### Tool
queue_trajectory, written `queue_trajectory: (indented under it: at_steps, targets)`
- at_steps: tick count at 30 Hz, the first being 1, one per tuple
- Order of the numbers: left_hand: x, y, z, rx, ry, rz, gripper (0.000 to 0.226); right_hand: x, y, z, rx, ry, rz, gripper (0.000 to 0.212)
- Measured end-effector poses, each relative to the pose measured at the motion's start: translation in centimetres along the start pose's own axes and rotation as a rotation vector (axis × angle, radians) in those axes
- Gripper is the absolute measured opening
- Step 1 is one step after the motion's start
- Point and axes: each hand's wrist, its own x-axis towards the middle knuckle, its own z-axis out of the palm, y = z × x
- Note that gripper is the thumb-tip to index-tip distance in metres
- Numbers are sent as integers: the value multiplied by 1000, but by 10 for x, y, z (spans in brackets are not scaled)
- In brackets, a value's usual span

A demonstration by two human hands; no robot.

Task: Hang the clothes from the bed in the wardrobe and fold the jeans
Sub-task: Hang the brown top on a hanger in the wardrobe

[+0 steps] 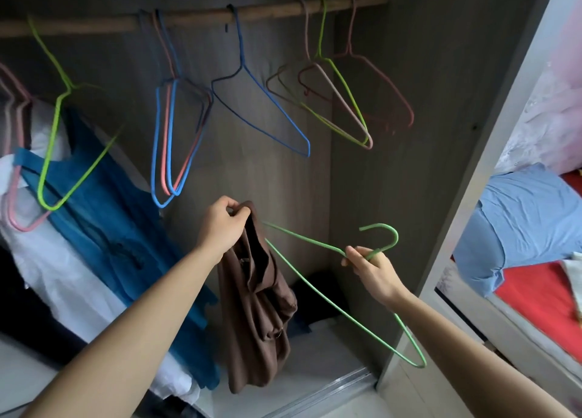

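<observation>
Your two bare forearms reach in from the near edge toward the open wardrobe (409, 134). Your left hand (220, 228) is closed in a pinch on the top edge of a brown garment (255, 307), thumb and fingers curled round the bunched cloth. The garment hangs straight down from that grip in loose folds, and its lower end is just above the wardrobe floor (330, 354). Your right hand (370, 269), to the right and a little nearer, grips a green wire hanger (396, 237) at the neck just below the hook, fingers curled round the wire. The hook points up and to the left. The hanger is tilted: its far shoulder tip is tucked into the garment's top just beside your left hand, while its near tip sticks out low toward the wardrobe's right edge.

Above and farther off, a wooden rail (271, 8) runs across the wardrobe and carries several bare wire hangers in blue, pink, lime and brown. At far left a teal garment (104, 197) and a white garment (63, 275) hang together. Dark folded cloth (315, 288) lies in the far bottom corner behind the brown garment.

Past the wardrobe's right side you can see the bed (535, 298) with a red sheet, and light blue cloth (519, 222) lying on it.
</observation>
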Motion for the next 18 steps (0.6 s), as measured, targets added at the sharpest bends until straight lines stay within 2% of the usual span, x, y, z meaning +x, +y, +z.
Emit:
queue_trajectory:
  at_steps: [3,6,13,18]
  targets:
    - [2,-3,2,7,11,-12,11,-8,-11,-13,5,34,-74,36]
    - [2,-4,3,-4,20,-4,8,-10,-27,-28,50,23,-112,42]
    - [1,-3,3,-37,-10,-3,7,-10,-62,-42,114,98,-72,44]
    - [3,3,-3,-47,25,-17,9,-15,-88,-46,111,34,-92,43]
